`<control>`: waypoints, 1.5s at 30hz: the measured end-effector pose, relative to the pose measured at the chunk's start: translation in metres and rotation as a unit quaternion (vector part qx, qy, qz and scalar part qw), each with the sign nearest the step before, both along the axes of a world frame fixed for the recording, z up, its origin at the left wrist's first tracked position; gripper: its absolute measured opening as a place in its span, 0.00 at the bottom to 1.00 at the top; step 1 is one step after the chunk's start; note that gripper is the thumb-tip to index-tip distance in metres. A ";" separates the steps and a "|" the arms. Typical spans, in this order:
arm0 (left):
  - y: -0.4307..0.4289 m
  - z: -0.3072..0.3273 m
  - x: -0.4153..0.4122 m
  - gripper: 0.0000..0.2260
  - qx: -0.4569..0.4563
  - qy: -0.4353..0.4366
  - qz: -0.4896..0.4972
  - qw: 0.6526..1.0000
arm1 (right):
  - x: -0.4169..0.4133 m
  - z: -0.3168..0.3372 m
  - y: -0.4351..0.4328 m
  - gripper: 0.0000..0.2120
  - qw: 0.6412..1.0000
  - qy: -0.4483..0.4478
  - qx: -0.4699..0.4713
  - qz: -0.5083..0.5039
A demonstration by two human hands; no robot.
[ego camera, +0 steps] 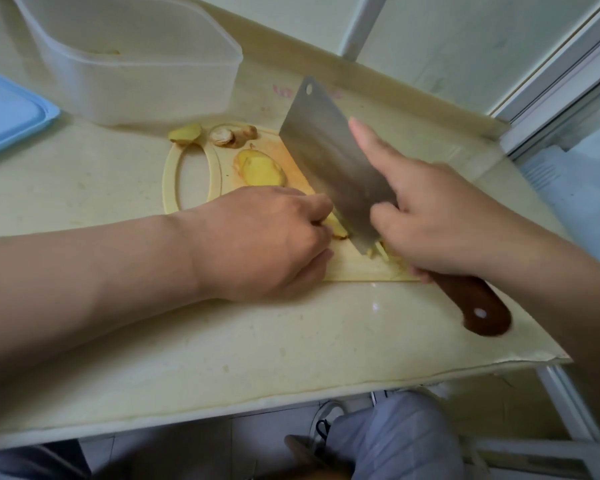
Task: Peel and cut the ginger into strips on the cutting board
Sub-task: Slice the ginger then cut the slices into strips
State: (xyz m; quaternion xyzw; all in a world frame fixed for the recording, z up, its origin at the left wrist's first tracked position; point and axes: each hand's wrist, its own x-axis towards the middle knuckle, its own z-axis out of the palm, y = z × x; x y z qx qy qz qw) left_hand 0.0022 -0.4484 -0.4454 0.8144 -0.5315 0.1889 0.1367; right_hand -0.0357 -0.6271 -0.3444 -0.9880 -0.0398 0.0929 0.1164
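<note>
While the small yellow ginger piece (pixel 338 229) is held down on the pale yellow plastic cutting board (pixel 169 174) by the left hand (pixel 264 237), whose fingers are curled over it and clamped on it, the wide steel cleaver with a brown wooden handle (pixel 326 150) is gripped by the right hand (pixel 440 220). The handle is enclosed by the lower fingers of this hand, and the index finger (pixel 371 147) is laid straight along the flat side of the blade. The blade is tilted, and its cutting edge is set down just beside the left fingertips, at the near edge of the board. Thin pale ginger strips (pixel 381 250) are seen on the right side of the blade, partly hidden under the right hand. Flat peeled ginger slices (pixel 262 168) are lying in the middle of the board, on an orange stain, apart from both hands. Brownish ginger knobs (pixel 234 134) are placed at the far edge of the board, and one more yellow cut chunk (pixel 185 133) is resting at the far end of the oval handle hole. The board is placed near the middle of the cream table (pixel 257 341). A translucent white plastic container (pixel 136 81) is standing toward the far left corner of the table, and a light blue plastic lid (pixel 7 116) is seen at the left edge.
</note>
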 end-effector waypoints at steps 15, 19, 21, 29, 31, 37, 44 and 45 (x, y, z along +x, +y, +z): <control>0.002 0.001 -0.002 0.19 -0.016 -0.002 0.004 1.000 | -0.030 -0.011 -0.014 0.43 0.996 -0.057 0.068 -0.021; 0.001 0.000 -0.002 0.19 -0.022 -0.007 0.001 1.000 | -0.018 -0.003 -0.011 0.42 0.999 -0.014 0.035 0.001; 0.001 0.000 -0.001 0.19 -0.024 -0.007 -0.005 1.000 | -0.007 0.001 -0.005 0.43 1.000 0.001 0.026 0.003; 0.002 0.001 -0.003 0.19 -0.029 -0.007 -0.004 1.000 | 0.012 -0.010 0.008 0.45 0.995 -0.055 0.082 -0.015; 0.002 0.001 -0.003 0.20 -0.028 -0.010 -0.003 1.000 | -0.004 -0.018 -0.002 0.44 0.990 -0.084 0.112 -0.035; 0.002 -0.001 -0.002 0.21 -0.031 -0.010 0.000 0.999 | -0.031 -0.013 -0.017 0.43 0.996 -0.060 0.070 -0.016; 0.001 -0.001 -0.001 0.18 -0.030 -0.013 -0.011 0.999 | -0.001 0.001 0.000 0.44 0.999 0.015 0.035 0.000; 0.001 -0.001 -0.001 0.18 -0.031 -0.018 -0.010 0.999 | 0.007 0.001 0.005 0.44 0.999 0.011 0.031 0.002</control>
